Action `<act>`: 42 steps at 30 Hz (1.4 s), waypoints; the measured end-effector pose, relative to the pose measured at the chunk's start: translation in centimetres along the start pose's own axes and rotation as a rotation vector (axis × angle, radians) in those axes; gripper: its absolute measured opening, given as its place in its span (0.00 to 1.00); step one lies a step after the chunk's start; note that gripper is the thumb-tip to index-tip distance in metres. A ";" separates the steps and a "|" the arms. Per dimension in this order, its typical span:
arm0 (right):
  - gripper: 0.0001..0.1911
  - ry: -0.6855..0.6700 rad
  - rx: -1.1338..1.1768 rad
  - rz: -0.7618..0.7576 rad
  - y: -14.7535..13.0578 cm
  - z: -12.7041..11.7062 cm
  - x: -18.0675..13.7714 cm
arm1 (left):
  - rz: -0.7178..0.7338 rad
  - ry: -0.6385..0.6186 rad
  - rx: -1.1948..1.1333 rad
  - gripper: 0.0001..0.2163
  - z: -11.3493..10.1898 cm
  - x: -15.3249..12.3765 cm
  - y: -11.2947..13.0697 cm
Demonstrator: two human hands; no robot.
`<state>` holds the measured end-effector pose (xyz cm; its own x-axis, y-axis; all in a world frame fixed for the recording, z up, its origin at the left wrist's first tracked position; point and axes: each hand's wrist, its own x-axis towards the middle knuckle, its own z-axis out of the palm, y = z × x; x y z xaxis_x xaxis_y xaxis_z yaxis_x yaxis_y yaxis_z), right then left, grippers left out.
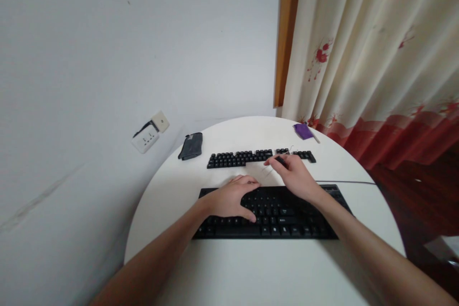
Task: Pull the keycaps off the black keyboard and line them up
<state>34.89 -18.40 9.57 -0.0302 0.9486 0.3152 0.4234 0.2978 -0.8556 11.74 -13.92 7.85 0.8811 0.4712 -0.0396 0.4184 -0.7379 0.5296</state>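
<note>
A black keyboard (233, 232) lies across the table in front of me. Over its left half rests my left hand (229, 198), thumb spread away from the fingers and nothing seen in it. My right hand (292, 177) is above the keyboard's far edge, its fingers closed on a wire keycap puller (281, 161) with a dark grip and thin wires sticking out at both ends. Just beyond the hands, loose black keycaps (233, 158) are set out in rows. A smaller group of keycaps (304, 155) sits right of my right hand, which partly hides the rows.
On the round white table (172, 201), a dark zip pouch (191, 146) lies at the back left. A purple cloth-like item (303, 131) with a pale stick is at the back right. A cable (347, 182) runs rightward. A wall socket (146, 137) and a curtain (358, 57) border the table.
</note>
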 end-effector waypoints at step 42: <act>0.12 -0.244 -0.156 0.062 1.2 6.4 -4.8 | 0.013 0.054 -0.311 0.11 2.0 -0.1 -0.8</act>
<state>29.75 -21.95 4.45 -0.2083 0.9680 0.1399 0.5649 0.2359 -0.7907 11.77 -14.32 5.77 0.8693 0.4943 0.0097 0.3126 -0.5647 0.7638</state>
